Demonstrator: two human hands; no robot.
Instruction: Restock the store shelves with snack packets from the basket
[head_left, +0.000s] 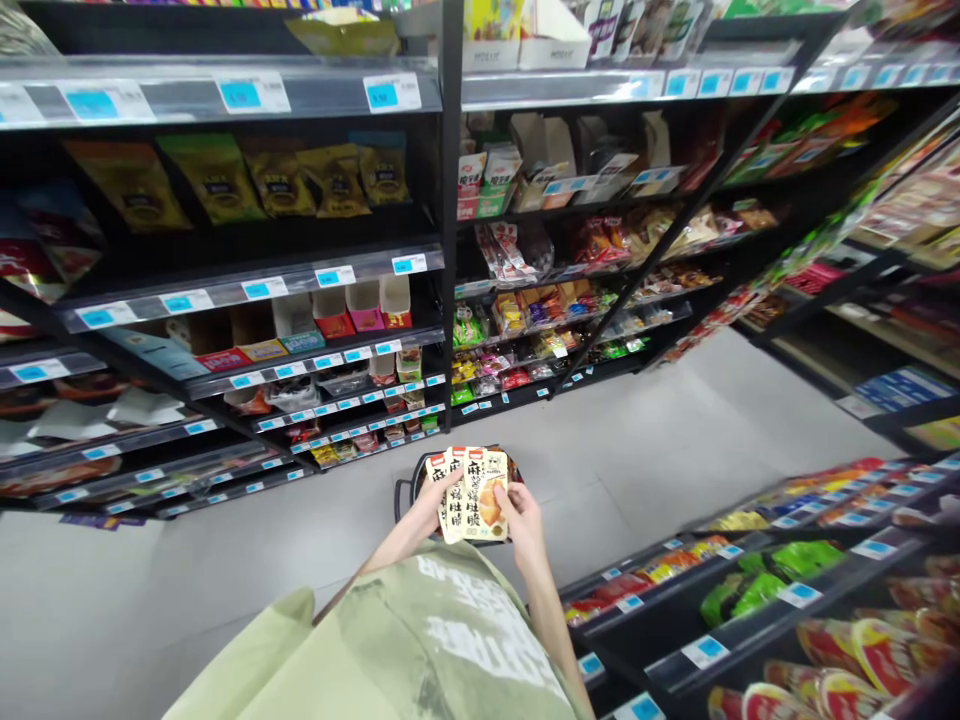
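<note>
Now your left hand [433, 499] and right hand [523, 514] each have a pinching grip on the fanned snack packs [474, 498] over the black basket [417, 469], and those packs seem light, bendy and slippery, so hold their side edges

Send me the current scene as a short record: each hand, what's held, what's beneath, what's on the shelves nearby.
left hand: grips packets' left side
right hand: grips packets' right side
held: three cream packets, fanned and overlapping
beneath: dark basket, partly hidden
ahead, left: yellowish snack bags on a shelf
lower right: green bags on a shelf
floor: grey
</note>
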